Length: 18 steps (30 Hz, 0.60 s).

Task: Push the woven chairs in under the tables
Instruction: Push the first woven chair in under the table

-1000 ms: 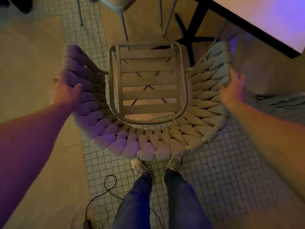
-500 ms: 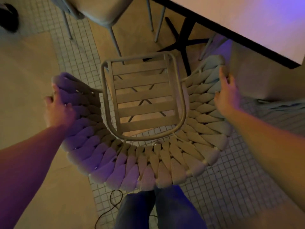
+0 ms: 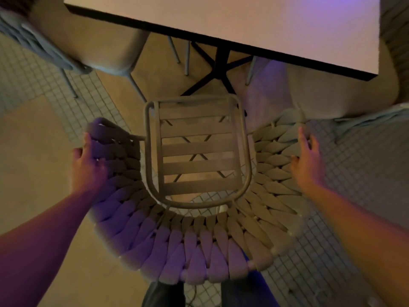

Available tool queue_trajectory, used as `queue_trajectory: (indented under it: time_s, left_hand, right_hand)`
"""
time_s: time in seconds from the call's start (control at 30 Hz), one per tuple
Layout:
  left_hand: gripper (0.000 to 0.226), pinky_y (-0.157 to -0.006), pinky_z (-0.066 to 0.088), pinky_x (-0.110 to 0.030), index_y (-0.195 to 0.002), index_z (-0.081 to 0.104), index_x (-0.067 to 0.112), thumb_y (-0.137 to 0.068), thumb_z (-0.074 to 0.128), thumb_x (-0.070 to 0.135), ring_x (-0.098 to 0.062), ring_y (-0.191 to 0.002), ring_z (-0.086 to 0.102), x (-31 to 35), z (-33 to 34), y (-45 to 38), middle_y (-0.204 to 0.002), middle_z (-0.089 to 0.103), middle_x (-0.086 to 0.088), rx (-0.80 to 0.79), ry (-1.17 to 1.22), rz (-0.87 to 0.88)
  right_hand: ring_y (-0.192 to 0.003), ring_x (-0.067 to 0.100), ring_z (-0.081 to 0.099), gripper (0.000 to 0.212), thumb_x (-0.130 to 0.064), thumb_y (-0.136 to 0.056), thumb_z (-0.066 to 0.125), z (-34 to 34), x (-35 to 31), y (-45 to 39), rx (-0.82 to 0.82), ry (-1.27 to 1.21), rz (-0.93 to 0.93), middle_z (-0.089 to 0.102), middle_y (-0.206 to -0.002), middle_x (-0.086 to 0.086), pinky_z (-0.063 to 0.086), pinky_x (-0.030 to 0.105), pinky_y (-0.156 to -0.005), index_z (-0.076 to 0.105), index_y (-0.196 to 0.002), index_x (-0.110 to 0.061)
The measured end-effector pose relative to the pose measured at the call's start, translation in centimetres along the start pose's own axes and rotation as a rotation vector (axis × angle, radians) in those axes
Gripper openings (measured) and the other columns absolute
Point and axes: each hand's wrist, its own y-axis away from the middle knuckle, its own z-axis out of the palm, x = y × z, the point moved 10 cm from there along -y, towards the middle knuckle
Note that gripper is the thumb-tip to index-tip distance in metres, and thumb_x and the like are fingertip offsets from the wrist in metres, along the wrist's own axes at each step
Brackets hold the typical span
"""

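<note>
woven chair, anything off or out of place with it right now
The woven chair looks undamaged, but it stands out from the table, its slatted seat not yet under the top. Left hand and right hand rest on its sides.

Below you the floor (image 3: pixel 37 165) mixes plain tan slabs with strips of small square tiles (image 3: pixel 358 173). Far left stands an upholstered chair (image 3: pixel 93 41) on thin metal legs. Dim warm light, violet glow.

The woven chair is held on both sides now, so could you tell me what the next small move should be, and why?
Probably push the woven chair straight forward: both the left hand and right hand rest on its sides, and its slatted seat lies short of the table edge.
</note>
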Motion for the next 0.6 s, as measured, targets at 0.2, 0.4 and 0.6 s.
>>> queue_trajectory:
  time_s: [0.2, 0.4, 0.6]
  left_hand:
    - [0.076, -0.089, 0.046, -0.053, -0.152, 0.019, 0.028, -0.086, 0.053, 0.014, -0.047, -0.099, 0.053, 3.3, 0.7, -5.1, -0.114, 0.046, -0.026, -0.062, -0.003, 0.153]
    - [0.075, -0.09, 0.044, -0.053, -0.152, 0.02, 0.03, -0.087, 0.054, 0.014, -0.048, -0.105, 0.054, 4.7, 0.3, -8.1, -0.12, 0.046, -0.026, -0.08, -0.057, 0.171]
    - [0.074, -0.099, 0.04, -0.052, -0.151, 0.024, 0.025, -0.086, 0.054, 0.009, -0.047, -0.111, 0.05, 5.9, 0.5, -11.0, -0.121, 0.045, -0.028, -0.084, -0.017, 0.216]
  right_hand:
    - [-0.125, 0.042, 0.047, 0.088, 0.001, -0.083, 0.062, 0.7, 2.2, 4.1, 0.062, -0.048, 0.139, 0.023, -0.157, 0.016, 0.052, 0.049, -0.086, 0.018, -0.154, -0.028]
    - [-0.122, 0.042, 0.048, 0.086, 0.0, -0.084, 0.061, 1.1, 1.7, 5.2, 0.095, -0.069, 0.195, 0.025, -0.156, 0.017, 0.051, 0.05, -0.086, 0.02, -0.154, -0.028]
    - [-0.128, 0.04, 0.044, 0.085, 0.0, -0.084, 0.06, 1.1, 0.5, 4.8, 0.11, -0.092, 0.239, 0.02, -0.159, 0.014, 0.05, 0.047, -0.091, 0.02, -0.154, -0.028]
